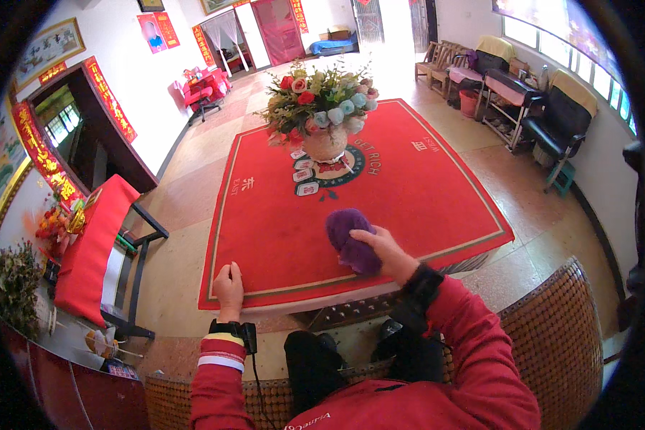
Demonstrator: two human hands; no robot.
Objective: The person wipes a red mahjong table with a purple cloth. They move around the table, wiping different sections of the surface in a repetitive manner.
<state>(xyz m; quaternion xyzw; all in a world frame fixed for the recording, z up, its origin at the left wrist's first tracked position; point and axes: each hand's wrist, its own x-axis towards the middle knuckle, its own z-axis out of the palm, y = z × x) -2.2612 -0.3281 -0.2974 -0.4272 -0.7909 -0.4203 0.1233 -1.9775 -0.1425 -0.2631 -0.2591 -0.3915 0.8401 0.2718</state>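
A red printed cloth covers the low table in front of me. My right hand grips a bunched purple cloth over the near part of the table, with the thumb on top of it. At the table's near left corner, my left hand rests with its fingers curled in; whether anything lies inside them cannot be seen. Beyond both hands, a round vase stands on the printed ring at the cloth's middle. It bears artificial flowers in red, pink, white and pale blue.
To the left stands a narrow table under a red cover, with ornaments on it. A woven seat surrounds me at the near side. Black chairs, a red bucket and a wooden bench line the right wall.
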